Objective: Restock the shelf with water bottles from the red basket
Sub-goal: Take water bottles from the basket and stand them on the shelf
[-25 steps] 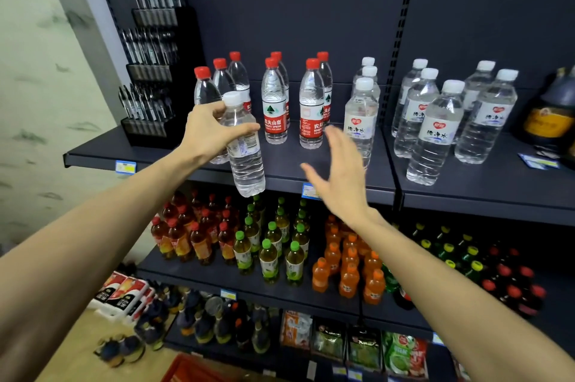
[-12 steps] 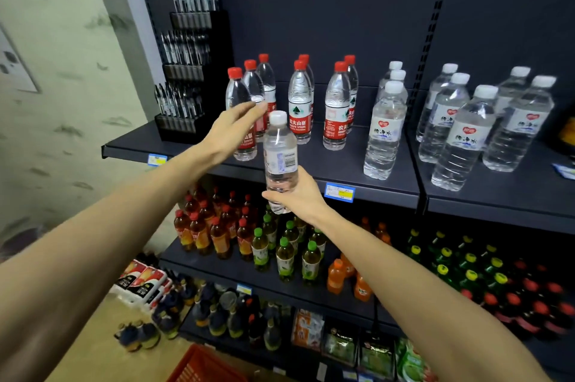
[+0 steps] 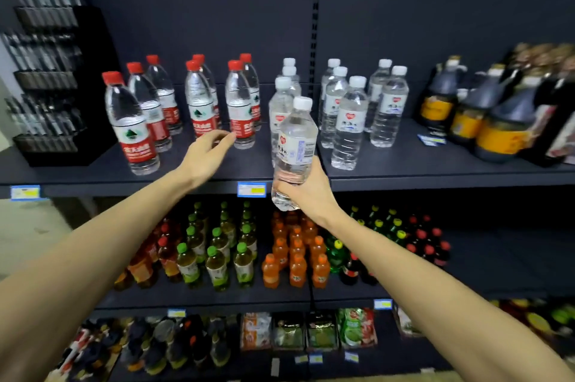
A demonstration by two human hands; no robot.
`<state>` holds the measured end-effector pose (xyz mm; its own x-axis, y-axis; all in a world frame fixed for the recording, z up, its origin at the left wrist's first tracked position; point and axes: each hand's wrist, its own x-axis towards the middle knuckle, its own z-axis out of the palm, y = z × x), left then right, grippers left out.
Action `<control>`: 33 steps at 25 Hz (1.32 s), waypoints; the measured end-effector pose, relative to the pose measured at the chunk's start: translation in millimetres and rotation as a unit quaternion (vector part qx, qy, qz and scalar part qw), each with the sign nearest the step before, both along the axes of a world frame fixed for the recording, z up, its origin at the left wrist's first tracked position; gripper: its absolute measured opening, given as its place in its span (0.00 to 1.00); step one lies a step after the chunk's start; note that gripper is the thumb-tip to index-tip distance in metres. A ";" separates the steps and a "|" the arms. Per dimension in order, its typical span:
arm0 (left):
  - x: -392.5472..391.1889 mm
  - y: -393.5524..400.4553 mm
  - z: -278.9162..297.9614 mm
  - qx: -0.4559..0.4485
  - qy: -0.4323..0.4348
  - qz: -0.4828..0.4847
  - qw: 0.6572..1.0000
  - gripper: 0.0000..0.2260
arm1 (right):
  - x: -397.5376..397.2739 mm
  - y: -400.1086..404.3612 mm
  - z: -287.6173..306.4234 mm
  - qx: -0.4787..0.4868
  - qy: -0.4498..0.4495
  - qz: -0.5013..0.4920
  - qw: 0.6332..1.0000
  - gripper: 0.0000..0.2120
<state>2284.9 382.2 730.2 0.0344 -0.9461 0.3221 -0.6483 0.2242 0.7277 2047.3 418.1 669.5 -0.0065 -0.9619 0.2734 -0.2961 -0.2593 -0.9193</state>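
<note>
The white-capped water bottle (image 3: 295, 148) stands upright in the air at the front edge of the top shelf (image 3: 435, 178), its base below the shelf lip, just in front of the white-capped bottles already shelved (image 3: 281, 108). The right hand (image 3: 306, 190) grips it round the lower half, fingers wrapped about the body from behind, the arm reaching up from the lower right.

The left hand (image 3: 207, 153) is held out over the shelf with its fingers loosely curled and holding nothing; its fingertips (image 3: 230, 136) lie just beside the foot of a red-capped bottle (image 3: 239, 108), and whether they touch it cannot be told.

On the top shelf the red-capped water bottles (image 3: 132, 120) stand in rows to the left, a second group of white-capped bottles (image 3: 351, 120) stands to the right of the upright post, and dark jugs with yellow labels (image 3: 504, 120) stand at the far right. A black display rack (image 3: 53, 83) sits at the left end. The shelf below carries green-capped tea bottles (image 3: 216, 260), orange drinks (image 3: 297, 260) and dark soda bottles (image 3: 426, 244). Packets (image 3: 320, 332) line the lowest shelf.
</note>
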 end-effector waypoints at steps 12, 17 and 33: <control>-94.6 -25.0 -3.5 -0.005 0.049 -0.095 0.994 0.06 | -164.7 -17.9 20.9 -0.021 -0.040 -0.170 0.984 0.29; -114.7 -24.9 -12.9 -0.004 0.038 -0.074 0.997 0.07 | -199.8 -47.9 23.1 0.010 -0.012 -0.161 0.987 0.26; -96.9 -35.2 -14.8 -0.020 -0.013 -0.024 0.999 0.21 | -235.0 -91.8 27.8 0.084 0.045 -0.108 0.990 0.27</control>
<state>2188.0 347.0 715.4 -0.0193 -0.9326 0.3603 -0.6542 0.2843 0.7008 1812.2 326.4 697.4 -0.1996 -0.9726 0.1193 -0.4104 -0.0276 -0.9115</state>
